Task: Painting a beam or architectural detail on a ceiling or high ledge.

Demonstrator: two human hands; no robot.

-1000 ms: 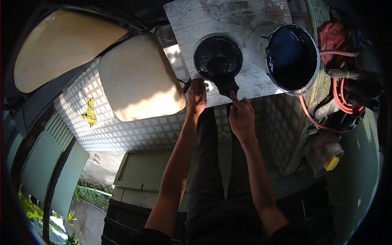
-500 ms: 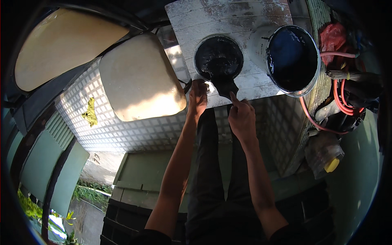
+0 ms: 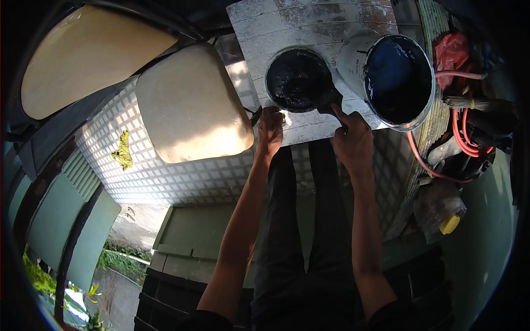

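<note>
Right hand (image 3: 353, 135) closed around the handle of a flat, dark tool (image 3: 329, 98), index finger stretched along it; the tool's wider end dips over the rim of a shallow round tub (image 3: 268, 78) and into the glossy black paste (image 3: 292, 83) inside. Left hand (image 3: 269, 131) bent at the near edge of the board, just beside the tub's lower left side — whether its fingers grip anything, I cannot tell.

Tub and tool sit over a square board (image 3: 314, 27), its whitish surface crossed by thin lines, scuffed and stained brown toward the far side. Near the tub, to the right, stands a pale bucket (image 3: 353, 63), cylindrical, its rim smeared black and its dark inside catching a blue sheen.

Left of the board is a smooth beige cushion (image 3: 193, 110) with rounded corners, sunlit along its near edge; a second beige pad (image 3: 91, 58) lies beyond it. Checkered tiles (image 3: 221, 176) carry a crumpled yellow scrap (image 3: 122, 150). On the right: a wrinkled red plastic bag (image 3: 451, 52), coils of pinkish-red hose (image 3: 465, 135) and a clear bag (image 3: 433, 201) with a yellow cap (image 3: 450, 224). Small dark marks (image 3: 128, 213) on the pale wall — too blurred to make out.
</note>
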